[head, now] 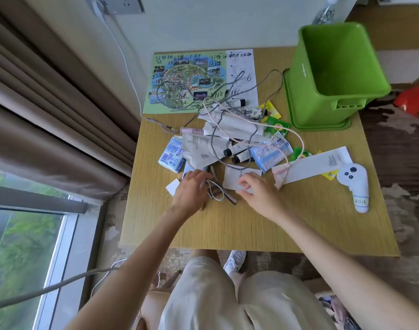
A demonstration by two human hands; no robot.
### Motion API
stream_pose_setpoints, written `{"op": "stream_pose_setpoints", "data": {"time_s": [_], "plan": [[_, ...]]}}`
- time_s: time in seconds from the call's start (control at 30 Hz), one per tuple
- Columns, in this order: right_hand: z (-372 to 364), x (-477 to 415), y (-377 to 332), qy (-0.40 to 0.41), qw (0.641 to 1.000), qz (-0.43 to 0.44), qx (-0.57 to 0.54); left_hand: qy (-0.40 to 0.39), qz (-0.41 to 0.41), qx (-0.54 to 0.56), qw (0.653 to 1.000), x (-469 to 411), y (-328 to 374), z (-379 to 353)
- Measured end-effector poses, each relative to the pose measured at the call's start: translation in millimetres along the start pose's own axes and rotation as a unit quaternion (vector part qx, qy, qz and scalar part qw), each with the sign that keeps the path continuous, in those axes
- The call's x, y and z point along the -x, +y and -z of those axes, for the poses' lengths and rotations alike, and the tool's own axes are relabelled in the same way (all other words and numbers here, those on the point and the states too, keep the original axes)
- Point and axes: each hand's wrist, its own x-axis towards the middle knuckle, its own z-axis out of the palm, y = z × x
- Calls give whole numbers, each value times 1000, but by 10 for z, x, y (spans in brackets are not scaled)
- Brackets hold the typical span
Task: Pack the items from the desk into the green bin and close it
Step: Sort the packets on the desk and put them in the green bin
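The green bin [332,75] stands open and empty at the desk's far right, on top of its green lid [322,126]. A pile of items covers the middle of the desk: white tubes [237,126], blue tissue packs [270,154], green and yellow tea sachets [276,126], and tangled grey and pink cables [296,136]. My left hand [192,189] lies on a strap [221,192] and small items at the pile's near edge, fingers spread. My right hand [253,190] touches a white paper packet [237,177], fingers pinching its edge.
A colourful map sheet [192,79] with handwriting lies at the far left of the desk. A white controller [354,184] labelled with a tag rests at the right edge. A long white box [315,163] lies beside it. Curtains and a window are on the left.
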Motion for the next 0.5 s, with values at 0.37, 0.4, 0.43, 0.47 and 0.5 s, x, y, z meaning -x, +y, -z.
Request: {"op": "stream_pose_setpoints", "data": {"time_s": [0.37,0.4,0.43,0.47,0.5], "plan": [[-213,38,22,-4,994,2,107,7,-24,-44,999,31,-69,73],[-171,60,66,-2,993,2,116,35,-1,-32,999,22,-63,86],[-124,77,106,0,993,-1,122,66,21,-23,997,8,-59,104],[-83,88,145,4,992,0,125,98,37,-19,994,-14,-51,124],[-47,87,170,10,992,1,126,126,43,-23,991,-41,-43,141]]}}
